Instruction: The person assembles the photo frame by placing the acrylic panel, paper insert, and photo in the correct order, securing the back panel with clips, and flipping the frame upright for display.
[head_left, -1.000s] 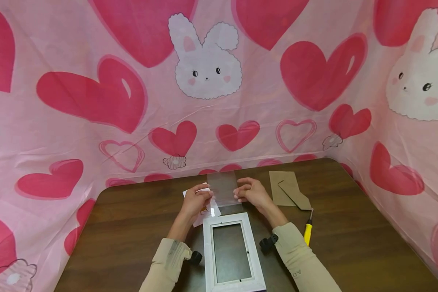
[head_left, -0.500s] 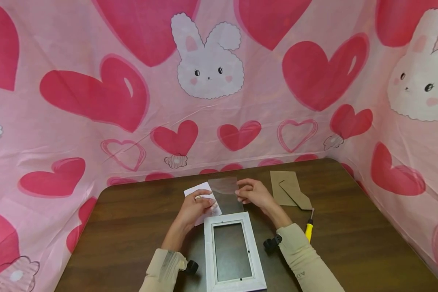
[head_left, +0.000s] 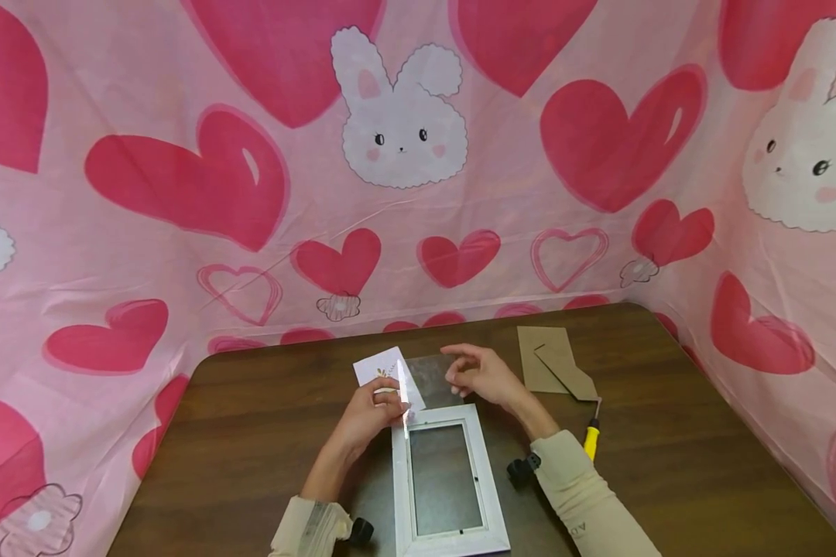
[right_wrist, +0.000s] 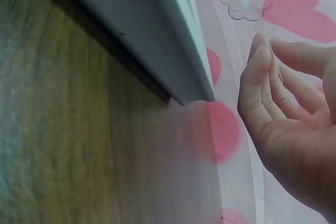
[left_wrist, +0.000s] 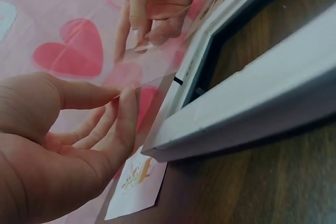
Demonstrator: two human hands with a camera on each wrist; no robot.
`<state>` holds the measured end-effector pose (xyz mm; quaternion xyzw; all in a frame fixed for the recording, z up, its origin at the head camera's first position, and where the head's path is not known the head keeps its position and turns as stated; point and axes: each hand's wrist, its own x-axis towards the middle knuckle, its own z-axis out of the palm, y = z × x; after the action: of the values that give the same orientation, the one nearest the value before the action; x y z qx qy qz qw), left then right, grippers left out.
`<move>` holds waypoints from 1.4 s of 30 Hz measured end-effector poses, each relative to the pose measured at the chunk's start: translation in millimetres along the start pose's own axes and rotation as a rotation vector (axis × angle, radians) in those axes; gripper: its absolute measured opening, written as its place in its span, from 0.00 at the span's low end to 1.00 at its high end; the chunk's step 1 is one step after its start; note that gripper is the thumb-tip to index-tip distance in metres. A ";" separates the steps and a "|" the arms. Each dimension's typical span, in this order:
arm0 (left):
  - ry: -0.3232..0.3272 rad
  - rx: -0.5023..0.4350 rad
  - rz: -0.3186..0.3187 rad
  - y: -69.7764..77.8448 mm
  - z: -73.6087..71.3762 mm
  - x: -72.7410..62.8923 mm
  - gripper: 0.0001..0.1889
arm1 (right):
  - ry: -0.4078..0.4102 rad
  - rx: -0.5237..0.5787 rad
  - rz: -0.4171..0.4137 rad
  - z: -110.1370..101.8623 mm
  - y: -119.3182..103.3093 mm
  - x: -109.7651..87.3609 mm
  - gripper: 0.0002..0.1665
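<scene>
My left hand [head_left: 365, 414] pinches a clear sheet [left_wrist: 156, 69] between thumb and fingers, above the top end of a white picture frame [head_left: 402, 487]. In the head view a bright glare streak shows on the sheet beside the left fingertips. A white card [head_left: 376, 365] with a small golden print lies just beyond that hand, partly covered by it. To the right, my right hand [head_left: 488, 379] hovers with loosely bent fingers; the right wrist view shows nothing between them. The frame lies flat, its opening showing a dark surface, with small black tabs along the inner edge.
On the right of the brown wooden table [head_left: 669, 433] lies a brown backing board [head_left: 543, 367] with its stand leg. A yellow-handled screwdriver [head_left: 591, 441] points toward it. A pink heart-and-rabbit cloth [head_left: 501, 193] hangs behind the table.
Both hands were at the clear sheet's sides a second ago. The left hand has since moved down toward the frame, uncovering more of the card; the right hand has barely moved.
</scene>
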<state>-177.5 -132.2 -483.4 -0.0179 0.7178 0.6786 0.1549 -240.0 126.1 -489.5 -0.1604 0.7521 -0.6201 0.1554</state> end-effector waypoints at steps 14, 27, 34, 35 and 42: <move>0.126 0.249 0.067 -5.4 2.4 0.6 0.25 | 0.038 -0.079 -0.029 4.4 1.4 -0.6 0.26; 0.144 0.249 0.091 -10.6 4.1 6.0 0.23 | 0.031 -0.107 -0.016 7.4 4.4 -2.7 0.25; 0.169 0.279 0.112 -11.7 5.7 6.7 0.28 | -0.014 -0.161 -0.030 9.1 8.3 -10.4 0.25; 0.176 0.281 0.116 -11.9 5.8 6.8 0.27 | -0.017 -0.175 -0.039 9.2 8.5 -11.7 0.25; 0.204 0.279 0.133 -13.4 6.8 5.8 0.18 | -0.008 -0.290 -0.094 9.1 8.8 -21.1 0.21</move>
<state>-178.6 -125.6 -498.0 -0.0172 0.8166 0.5758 0.0371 -217.5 128.9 -499.1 -0.2189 0.8248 -0.5108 0.1043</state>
